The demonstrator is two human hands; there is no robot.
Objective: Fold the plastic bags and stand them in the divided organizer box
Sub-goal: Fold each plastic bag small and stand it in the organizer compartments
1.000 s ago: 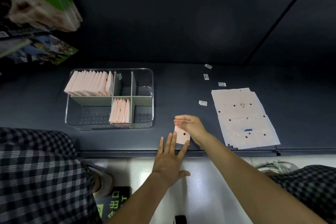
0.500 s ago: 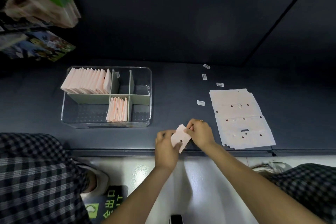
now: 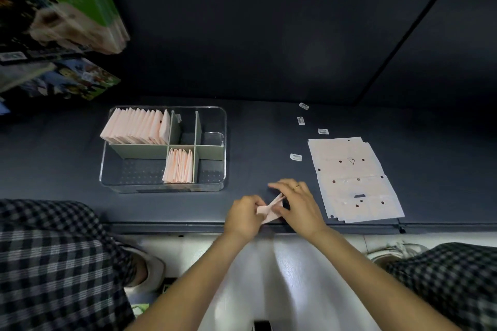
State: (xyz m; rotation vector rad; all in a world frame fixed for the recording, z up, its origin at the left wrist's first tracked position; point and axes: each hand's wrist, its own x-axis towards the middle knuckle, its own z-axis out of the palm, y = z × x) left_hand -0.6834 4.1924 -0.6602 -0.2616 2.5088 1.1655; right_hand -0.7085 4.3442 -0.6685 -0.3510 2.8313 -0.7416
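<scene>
Pale pink folded bag (image 3: 269, 212), creased into a narrow angled wedge, is pinched at the desk's (image 3: 269, 126) front edge by the left hand (image 3: 243, 216) and right hand (image 3: 301, 203), between the clear organizer box (image 3: 224, 148) and flat bags (image 3: 352, 177) at the right edge.

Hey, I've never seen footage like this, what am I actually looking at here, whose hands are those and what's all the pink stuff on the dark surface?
There is no machine: a person wears a camera on the head, looking down at their own hands. The left hand and right hand together hold a small folded pink bag near the front edge of a dark table. To the left sits a clear organizer box with green dividers; two compartments hold folded bags standing upright. To the right lies a stack of flat bags, unfolded. A few small white labels lie between them.
</scene>
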